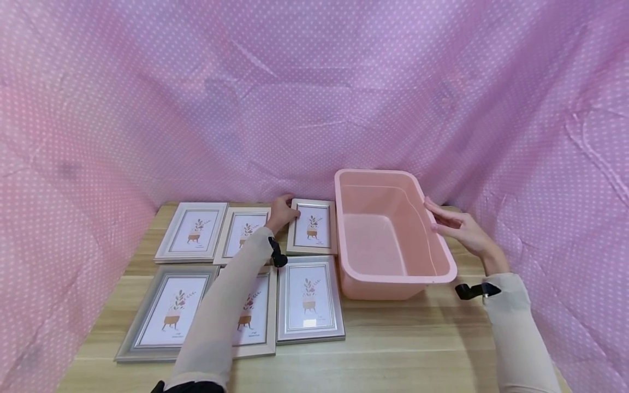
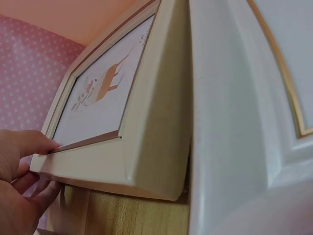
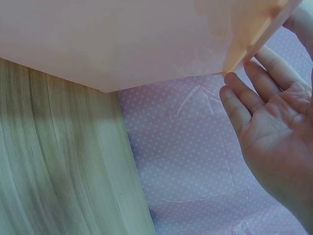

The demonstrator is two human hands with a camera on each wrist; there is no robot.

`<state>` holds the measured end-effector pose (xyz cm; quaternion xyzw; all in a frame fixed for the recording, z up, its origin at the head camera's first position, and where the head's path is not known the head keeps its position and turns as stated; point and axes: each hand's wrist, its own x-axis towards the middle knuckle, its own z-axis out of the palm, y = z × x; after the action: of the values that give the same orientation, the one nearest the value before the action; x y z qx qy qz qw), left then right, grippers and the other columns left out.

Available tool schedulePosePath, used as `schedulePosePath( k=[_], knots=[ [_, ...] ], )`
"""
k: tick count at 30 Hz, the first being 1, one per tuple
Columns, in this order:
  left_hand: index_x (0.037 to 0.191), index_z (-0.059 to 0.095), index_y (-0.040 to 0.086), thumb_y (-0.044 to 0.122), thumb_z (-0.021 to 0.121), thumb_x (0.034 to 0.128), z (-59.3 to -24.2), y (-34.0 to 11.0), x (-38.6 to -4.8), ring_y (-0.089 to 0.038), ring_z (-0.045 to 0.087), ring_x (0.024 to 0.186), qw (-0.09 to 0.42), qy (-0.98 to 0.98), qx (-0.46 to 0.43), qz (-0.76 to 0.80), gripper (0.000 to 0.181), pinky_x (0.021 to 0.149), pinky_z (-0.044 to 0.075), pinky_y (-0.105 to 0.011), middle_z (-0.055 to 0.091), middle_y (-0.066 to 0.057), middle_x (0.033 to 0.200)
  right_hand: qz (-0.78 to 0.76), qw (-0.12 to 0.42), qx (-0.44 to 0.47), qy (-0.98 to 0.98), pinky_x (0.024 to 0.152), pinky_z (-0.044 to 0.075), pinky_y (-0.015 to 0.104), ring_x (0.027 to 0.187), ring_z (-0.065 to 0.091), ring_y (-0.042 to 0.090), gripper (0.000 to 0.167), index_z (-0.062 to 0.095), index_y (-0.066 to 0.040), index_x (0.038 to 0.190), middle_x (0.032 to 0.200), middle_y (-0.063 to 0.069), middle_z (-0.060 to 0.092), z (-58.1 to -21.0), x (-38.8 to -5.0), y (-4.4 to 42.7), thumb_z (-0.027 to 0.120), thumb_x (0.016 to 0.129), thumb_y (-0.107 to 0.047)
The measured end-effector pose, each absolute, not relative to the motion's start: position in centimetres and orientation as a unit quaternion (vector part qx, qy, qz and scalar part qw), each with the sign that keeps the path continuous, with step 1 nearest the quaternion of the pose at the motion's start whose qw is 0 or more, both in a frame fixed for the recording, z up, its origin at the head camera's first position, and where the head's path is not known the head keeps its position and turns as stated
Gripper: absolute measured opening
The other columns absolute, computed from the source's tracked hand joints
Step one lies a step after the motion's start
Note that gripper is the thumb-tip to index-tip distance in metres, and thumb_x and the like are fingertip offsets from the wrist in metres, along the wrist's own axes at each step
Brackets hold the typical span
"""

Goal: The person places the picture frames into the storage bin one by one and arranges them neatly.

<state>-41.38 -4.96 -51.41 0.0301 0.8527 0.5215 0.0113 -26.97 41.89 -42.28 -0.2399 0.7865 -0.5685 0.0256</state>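
Head view: pinched frame [image 1: 312,225] and tub [image 1: 380,289] lie between the hands [image 1: 282,214] [image 1: 459,228].

The pink rectangular open-topped tub [image 1: 388,240] at four o'clock looks like smooth plastic, softly shiny. At six o'clock, the cream rectangular picture frame [image 1: 312,226] has a smooth satin border; farther towards six, the silver-grey rectangular frame [image 1: 310,295] is glossy, mirroring a bright patch. The pale wood-grained worktop [image 1: 393,344] appears smooth; towards twelve, the pink-lilac dotted cloth backdrop [image 1: 314,109] is creased.
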Motion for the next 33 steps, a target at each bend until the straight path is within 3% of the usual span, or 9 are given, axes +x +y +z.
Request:
schedulePosePath(
  k=[13,21,33],
  knots=[
    [0.145,0.05,-0.006,-0.01,0.074,0.0809,-50.4,-5.6,-42.0,-0.037,0.061,0.123,0.042,0.81,0.014,0.585,0.069,0.106,0.053,-0.041,0.06,-0.027,0.133,-0.574,0.026,-0.259,0.776,0.113,0.036,0.009,0.142,0.04,-0.007,0.054,0.037,0.012,0.148,0.163,0.005,0.032,-42.3,-27.1,41.8,0.056,0.098,0.011],
    [0.148,0.046,-0.005,-0.01,0.074,0.0832,-49.6,-6.5,-42.3,-0.039,0.056,0.134,0.071,0.775,0.038,0.627,0.071,0.111,0.05,-0.041,0.056,-0.028,0.143,-0.581,0.02,-0.258,0.771,0.111,0.037,0.009,0.141,0.042,-0.007,0.053,0.039,0.013,0.146,0.162,0.004,0.035,-42.5,-27.1,41.8,0.057,0.097,0.012],
    [0.146,0.054,0.008,-0.001,0.078,0.0838,-46.5,-8.2,-41.5,-0.033,0.052,0.138,0.098,0.76,0.063,0.64,0.067,0.116,0.045,-0.042,0.056,-0.018,0.147,-0.572,0.015,-0.237,0.785,0.108,0.039,0.006,0.136,0.047,-0.009,0.054,0.041,0.008,0.148,0.16,-0.005,0.039,-42.4,-27.0,41.7,0.059,0.097,0.009]
  ],
)
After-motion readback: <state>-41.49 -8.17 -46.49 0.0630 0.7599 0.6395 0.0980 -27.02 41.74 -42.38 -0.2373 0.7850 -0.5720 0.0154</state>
